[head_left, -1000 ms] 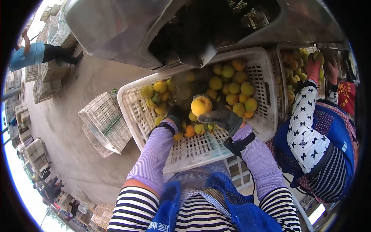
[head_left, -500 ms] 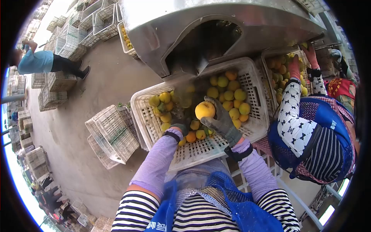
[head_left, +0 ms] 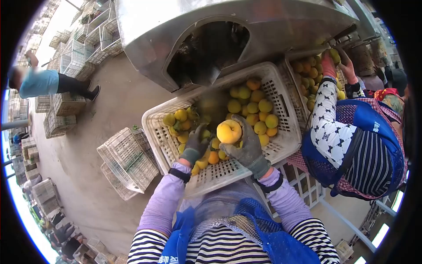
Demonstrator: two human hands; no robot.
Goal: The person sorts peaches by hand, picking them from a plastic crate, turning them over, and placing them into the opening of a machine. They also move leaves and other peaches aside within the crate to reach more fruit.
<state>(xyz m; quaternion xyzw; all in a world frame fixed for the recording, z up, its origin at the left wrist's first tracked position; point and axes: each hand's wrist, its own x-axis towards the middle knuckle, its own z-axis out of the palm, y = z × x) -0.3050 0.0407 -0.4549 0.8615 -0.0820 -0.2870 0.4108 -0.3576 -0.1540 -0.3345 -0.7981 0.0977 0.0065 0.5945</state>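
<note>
- The left hand (head_left: 194,147) in its grey glove has lifted off the pile since a moment ago, fingers loosely curled over small fruit, gripping nothing I can see.
- The right hand (head_left: 246,145) keeps its fingers closed around 1 large yellow peach (head_left: 229,131), above the white slatted plastic crate (head_left: 176,149), near its front edge.
- A co-worker's patterned sleeve (head_left: 327,119) crowds the right edge; the steel chute (head_left: 145,39) overhangs the far edge.

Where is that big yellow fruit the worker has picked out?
The big yellow fruit sits in the gloved right hand, held over the middle of the white plastic crate, just below the metal chute opening; the left hand is beside it.
</note>
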